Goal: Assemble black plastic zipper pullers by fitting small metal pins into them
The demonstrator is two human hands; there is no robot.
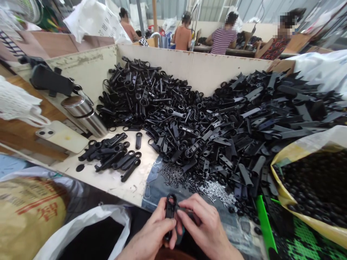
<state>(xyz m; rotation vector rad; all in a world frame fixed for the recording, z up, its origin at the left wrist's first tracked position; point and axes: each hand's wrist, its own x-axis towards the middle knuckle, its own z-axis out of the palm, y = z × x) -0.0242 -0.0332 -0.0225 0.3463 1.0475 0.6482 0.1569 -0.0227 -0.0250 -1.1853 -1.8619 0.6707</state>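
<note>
Upright in my left hand [155, 227] is a black plastic handle part [170, 207] with a ring at its top end; thumb and fingers wrap round its lower half. Close beside it, my right hand [202, 220] has its fingers pinched together near the part's ring. A dark piece shows under the right fingers, mostly hidden, and I cannot make out its kind. Just beyond my hands are a pile of small grey screws [170, 173] and a pile of shiny silver pins [217, 190]. A group of similar handle parts [116, 153] lies to the left.
A large heap of black ring-ended parts [141, 86] and flat black pieces [298, 97] fills the walled table. A steel flask [88, 117] and a phone [62, 137] stand left. Sacks [303, 144] flank me, with a green basket [264, 224] at right. Several people sit behind.
</note>
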